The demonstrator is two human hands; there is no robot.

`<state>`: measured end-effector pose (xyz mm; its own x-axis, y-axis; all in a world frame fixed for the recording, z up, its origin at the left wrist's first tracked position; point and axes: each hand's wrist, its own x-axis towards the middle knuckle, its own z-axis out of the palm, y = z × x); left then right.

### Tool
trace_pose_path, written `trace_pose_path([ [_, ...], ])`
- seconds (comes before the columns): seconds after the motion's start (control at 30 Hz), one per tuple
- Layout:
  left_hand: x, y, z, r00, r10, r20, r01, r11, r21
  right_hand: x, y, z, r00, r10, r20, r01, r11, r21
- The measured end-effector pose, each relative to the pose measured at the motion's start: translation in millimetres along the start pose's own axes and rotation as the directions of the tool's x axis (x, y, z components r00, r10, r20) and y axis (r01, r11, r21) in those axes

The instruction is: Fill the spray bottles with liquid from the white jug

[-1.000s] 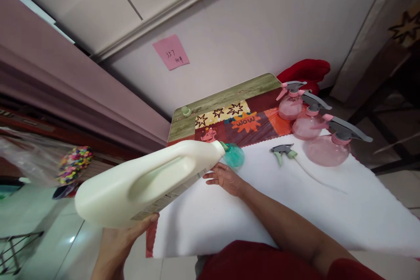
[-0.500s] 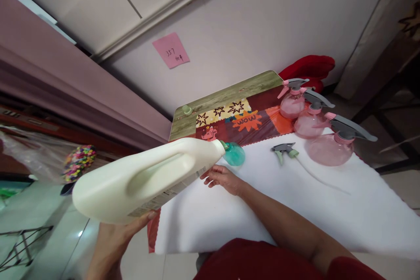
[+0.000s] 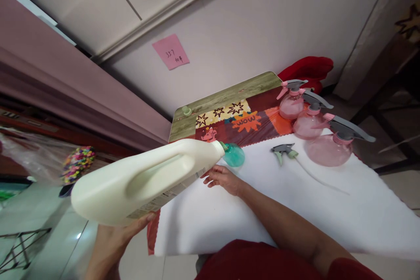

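Large cream-white plastic jug with a moulded handle [image 3: 147, 177], tipped almost flat, cradled from below by the left hand [image 3: 113, 240], fingers curled up against its underside and label in a supporting grasp. Mouth of the jug set right at the neck of the small round teal plastic bottle [image 3: 234, 154], just past the fingertips of the right hand [image 3: 223, 178]. Right hand resting on the white cloth [image 3: 295, 210], fingers loosely spread, near the teal bottle's base but seemingly not closed on it. Compared with half a second ago, barely any shift: jug base lower by a touch, spout and right hand in the same place. A steady pour held, then, by the look of it. Well beyond the right fingers, a loose grey-and-green trigger sprayer head with its thin tube [image 3: 284, 151], and three pink round spray bottles with grey triggers [image 3: 315, 133].
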<state>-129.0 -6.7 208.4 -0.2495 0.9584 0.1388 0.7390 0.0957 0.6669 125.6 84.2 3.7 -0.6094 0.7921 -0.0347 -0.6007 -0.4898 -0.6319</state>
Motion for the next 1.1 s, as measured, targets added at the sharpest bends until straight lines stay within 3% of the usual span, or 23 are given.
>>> trace_pose_path([
  [0.2, -1, 5, 1.1, 1.0, 0.013, 0.007, -0.013, 1.0, -0.02, 1, 0, 0, 1.0, -0.027, -0.012, 0.029, 0.984, 0.177],
  [0.43, 1, -9, -4.7, 1.0, 0.005, 0.004, -0.005, 1.0, 0.005, 3, -2, -4, 0.998, -0.059, -0.032, 0.067, 0.916, 0.395],
  [0.73, -1, 3, -2.0, 0.997, 0.045, -0.062, -0.043, 0.999, 0.031, 0, 0, -1, 0.998, -0.064, 0.022, 0.049, 0.909, 0.414],
  [0.9, -1, 7, -2.1, 0.997, 0.067, -0.047, -0.064, 0.996, 0.058, 0, -2, -2, 0.996, -0.073, 0.041, 0.05, 0.908, 0.417],
  [1.1, 0, 14, -0.5, 0.995, 0.033, -0.09, -0.03, 0.999, 0.027, -2, -2, -2, 0.994, -0.081, 0.067, 0.046, 0.909, 0.414],
])
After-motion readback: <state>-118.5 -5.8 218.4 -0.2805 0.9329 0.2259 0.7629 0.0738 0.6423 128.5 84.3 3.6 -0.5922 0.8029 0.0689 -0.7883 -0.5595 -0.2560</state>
